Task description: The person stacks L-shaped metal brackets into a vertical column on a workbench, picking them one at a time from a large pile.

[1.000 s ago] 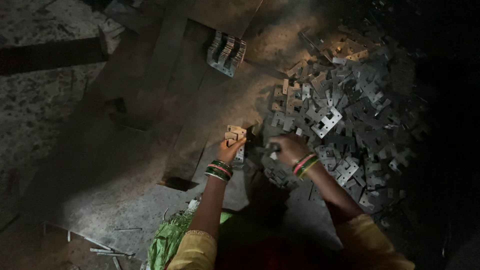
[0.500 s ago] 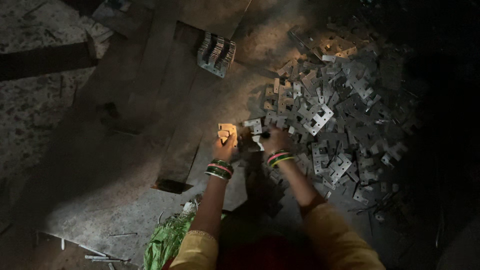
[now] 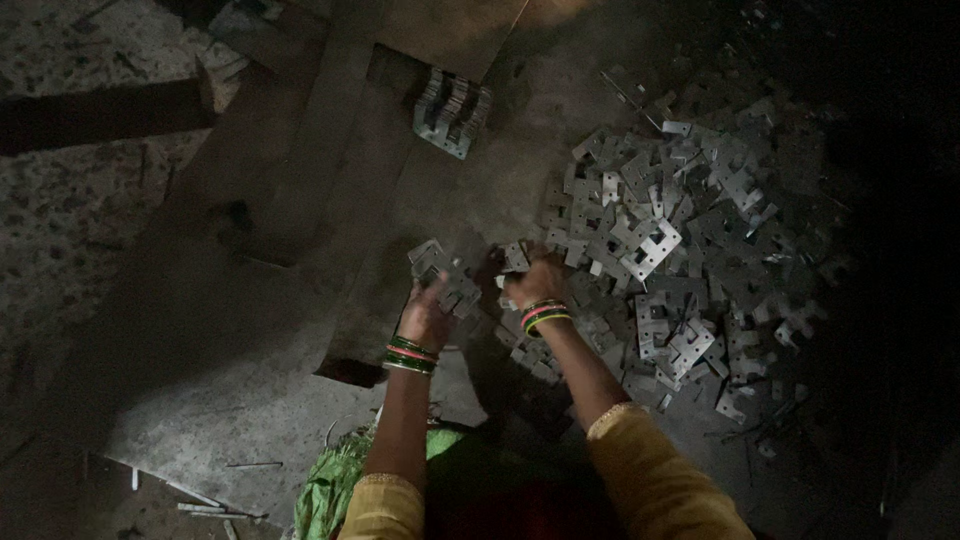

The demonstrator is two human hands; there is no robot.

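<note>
A second ago the left hand (image 3: 428, 318) held a small stack of metal plates (image 3: 445, 275) while the right hand (image 3: 537, 282) rested at the near edge of the pile (image 3: 660, 240), a little apart. Half a second ago the hands came together. Now both hands sit farther out, the stack looks bigger and looser, and the right hand touches its right side.

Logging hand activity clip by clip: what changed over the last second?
The left hand went on holding its small stack of flat grey metal brackets. The right hand came off the pile's edge towards that stack, then eased back beside it. The big heap of loose metal brackets and the bundled bracket stack farther off stayed put.
</note>
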